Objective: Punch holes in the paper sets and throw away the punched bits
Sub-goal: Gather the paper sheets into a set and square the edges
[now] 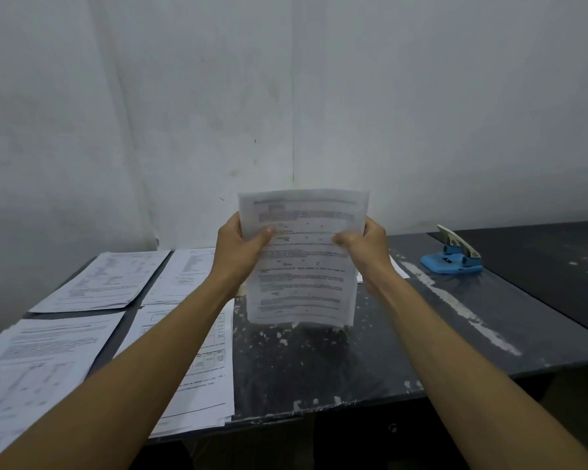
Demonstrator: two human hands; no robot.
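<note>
A printed paper set [302,262] stands upright over the dark, speckled bench [319,361], sheets white with blurred lines of text, its lower edge just above or on the top, hard to tell which. The left hand [240,247] grips its left edge, thumb across the front; the right hand [367,247] grips the right edge likewise, fingers curled behind. Well off to the right sits a blue hole punch [453,257]. Four more paper sets [48,361] lie flat on the left.
</note>
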